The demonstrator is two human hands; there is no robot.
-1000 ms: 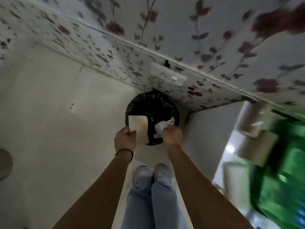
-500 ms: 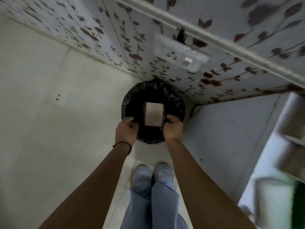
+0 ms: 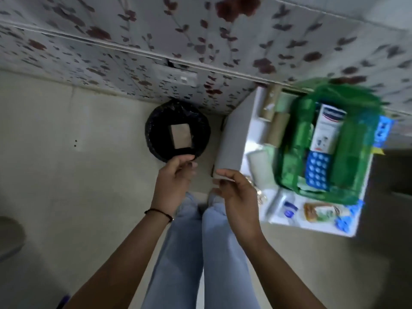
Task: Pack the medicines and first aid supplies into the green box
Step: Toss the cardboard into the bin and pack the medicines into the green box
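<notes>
The green box point(image 3: 287, 161) stands on a white table point(image 3: 231, 139) at the right. Inside it lie a white and blue carton point(image 3: 326, 128) and a blue blister pack point(image 3: 317, 170). On the table around it are brown rolls point(image 3: 278, 128), a white pad point(image 3: 260, 163), a small blue-capped bottle point(image 3: 289, 209), a brown packet point(image 3: 321, 211) and blue items point(image 3: 344, 223). My left hand point(image 3: 172, 184) and right hand point(image 3: 238, 197) hover empty with fingers loosely apart, just in front of the bin and left of the table.
A black-lined bin point(image 3: 178, 130) stands on the floor against the flowered wall, with a brown card piece point(image 3: 181, 136) lying in it. My legs and shoes point(image 3: 200, 241) are below the hands. A grey round object point(image 3: 9, 237) sits at the far left.
My hands let go of the card and paper over the bin and pulled back toward me. The view swung right, bringing the table and green box into sight.
</notes>
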